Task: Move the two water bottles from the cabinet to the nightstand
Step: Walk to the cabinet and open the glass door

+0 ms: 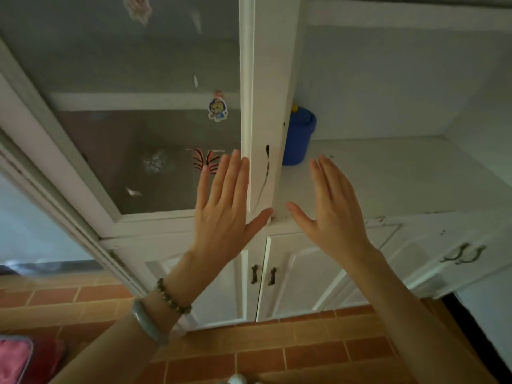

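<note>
Step in hand: both hands are raised in front of the white cabinet (273, 79) with nothing taken yet; to my eye the task is only starting.
Left hand (224, 214): palm away, fingers straight and together, thumb spread, empty, held over the lower edge of the glass door (133, 128) beside the cabinet's centre post.
Right hand (332, 214): likewise flat, spread and empty, held before the front edge of the open shelf (401, 176).
Water bottles: none that I can make out; behind the frosted glass only blurred shapes show.
Blue container (299, 134): stands at the shelf's left back corner, half hidden by the post; I cannot tell if it is a bottle.
Doing it well: I would find both bottles first, then grip each round its body and lift straight out, clear of the post.
</note>
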`<move>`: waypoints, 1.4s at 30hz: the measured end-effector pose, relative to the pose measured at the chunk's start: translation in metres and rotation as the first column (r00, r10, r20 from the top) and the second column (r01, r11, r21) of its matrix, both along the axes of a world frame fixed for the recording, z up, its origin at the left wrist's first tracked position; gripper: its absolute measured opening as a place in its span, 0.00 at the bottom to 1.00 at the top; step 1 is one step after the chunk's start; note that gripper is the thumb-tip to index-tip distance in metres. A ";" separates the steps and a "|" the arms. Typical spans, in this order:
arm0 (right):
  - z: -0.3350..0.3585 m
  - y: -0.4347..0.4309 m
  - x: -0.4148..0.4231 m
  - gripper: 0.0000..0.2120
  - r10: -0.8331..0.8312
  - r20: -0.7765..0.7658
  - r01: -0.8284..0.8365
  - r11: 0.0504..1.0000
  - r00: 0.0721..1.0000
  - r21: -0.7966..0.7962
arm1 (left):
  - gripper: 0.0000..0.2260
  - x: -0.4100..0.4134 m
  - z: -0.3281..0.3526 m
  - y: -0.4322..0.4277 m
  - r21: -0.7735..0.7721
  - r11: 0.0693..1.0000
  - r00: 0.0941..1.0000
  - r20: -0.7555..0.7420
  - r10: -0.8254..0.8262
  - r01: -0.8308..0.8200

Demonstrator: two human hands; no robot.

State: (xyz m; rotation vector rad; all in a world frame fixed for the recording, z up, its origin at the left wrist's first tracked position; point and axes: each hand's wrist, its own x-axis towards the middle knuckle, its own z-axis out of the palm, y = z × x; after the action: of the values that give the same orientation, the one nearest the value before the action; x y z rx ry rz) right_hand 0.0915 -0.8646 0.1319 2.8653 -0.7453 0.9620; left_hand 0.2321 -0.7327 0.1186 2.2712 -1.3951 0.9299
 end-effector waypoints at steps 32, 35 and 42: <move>0.255 -0.066 0.045 0.36 0.160 0.498 0.051 0.922 0.853 -0.384 | 0.35 0.045 0.281 -0.081 -0.520 0.854 0.901 0.386 0.196 0.037; 0.260 -0.071 0.041 0.36 0.174 0.514 0.049 0.919 0.840 -0.391 | 0.34 0.041 0.301 -0.087 -0.539 0.840 0.887 0.419 0.196 0.069; 0.262 -0.074 0.035 0.34 0.224 0.528 0.019 0.910 0.819 -0.415 | 0.25 0.038 0.340 -0.099 -0.551 0.832 0.844 0.479 0.243 0.073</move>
State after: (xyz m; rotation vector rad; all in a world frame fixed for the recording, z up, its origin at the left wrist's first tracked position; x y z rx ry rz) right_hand 0.1269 -0.9384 0.3936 2.2748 -0.3313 1.7878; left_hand 0.2698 -0.8319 0.4582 1.6993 -0.9962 1.8337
